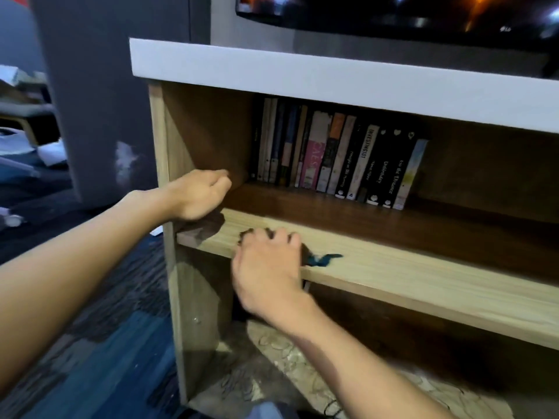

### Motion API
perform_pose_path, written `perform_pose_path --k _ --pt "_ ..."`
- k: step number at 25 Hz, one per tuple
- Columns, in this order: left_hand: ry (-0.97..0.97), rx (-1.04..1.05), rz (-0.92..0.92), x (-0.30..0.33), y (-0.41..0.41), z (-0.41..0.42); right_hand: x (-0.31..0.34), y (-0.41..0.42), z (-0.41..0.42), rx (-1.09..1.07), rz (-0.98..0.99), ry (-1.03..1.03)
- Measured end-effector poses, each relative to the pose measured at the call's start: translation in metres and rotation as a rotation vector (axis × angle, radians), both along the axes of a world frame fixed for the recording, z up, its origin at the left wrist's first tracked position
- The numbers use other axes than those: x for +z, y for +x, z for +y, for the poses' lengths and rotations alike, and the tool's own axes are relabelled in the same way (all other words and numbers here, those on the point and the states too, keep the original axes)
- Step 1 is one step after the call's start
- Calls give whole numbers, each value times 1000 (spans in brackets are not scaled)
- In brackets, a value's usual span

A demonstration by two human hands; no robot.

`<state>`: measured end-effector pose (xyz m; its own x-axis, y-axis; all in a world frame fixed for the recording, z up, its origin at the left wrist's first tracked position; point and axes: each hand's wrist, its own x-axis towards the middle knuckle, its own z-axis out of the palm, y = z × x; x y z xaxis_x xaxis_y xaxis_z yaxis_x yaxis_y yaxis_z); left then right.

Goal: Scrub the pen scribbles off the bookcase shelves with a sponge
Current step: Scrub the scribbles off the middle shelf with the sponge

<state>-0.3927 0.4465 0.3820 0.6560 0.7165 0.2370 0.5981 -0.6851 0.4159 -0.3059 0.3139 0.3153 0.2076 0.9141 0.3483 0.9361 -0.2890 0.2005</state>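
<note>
The wooden bookcase's middle shelf [423,279] carries a blue pen scribble [325,259] on its light front part. My right hand [267,267] presses down just left of that scribble, shut on a dark sponge [306,251] that is mostly hidden under the fingers. At the shelf's left end my left hand [199,195] is curled into a fist against the side panel [165,164]; nothing shows inside it. Looping pen scribbles [281,349] cover the bottom shelf below my right forearm.
A row of upright books [338,158] stands at the back of the middle shelf. A thick white top [332,77] overhangs it, with a TV [393,13] above. A grey upholstered piece [99,101] stands left. Blue patterned carpet [90,358] lies below.
</note>
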Motion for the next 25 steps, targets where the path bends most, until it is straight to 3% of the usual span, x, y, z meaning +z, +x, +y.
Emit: perform_pose_path --k 3,5,10,14,17,20,25 --pt "41 8 13 -4 -7 -8 -26 -62 43 93 -171 5" --pt "57 -6 53 -11 -12 -12 -29 -59 48 131 -181 21" --pt "49 -14 55 -30 -5 -18 -37 20 -30 83 -46 297" --pt "118 -119 42 -47 45 -42 -56 107 -128 -89 -87 396" --pt "187 -268 58 -55 95 -80 -55 154 -179 -83 -115 373" --pt "342 -542 86 -64 143 -123 -43 199 -220 -41 -55 313" --pt "522 -785 -173 -78 203 -201 -50 254 -293 -364 43 509"
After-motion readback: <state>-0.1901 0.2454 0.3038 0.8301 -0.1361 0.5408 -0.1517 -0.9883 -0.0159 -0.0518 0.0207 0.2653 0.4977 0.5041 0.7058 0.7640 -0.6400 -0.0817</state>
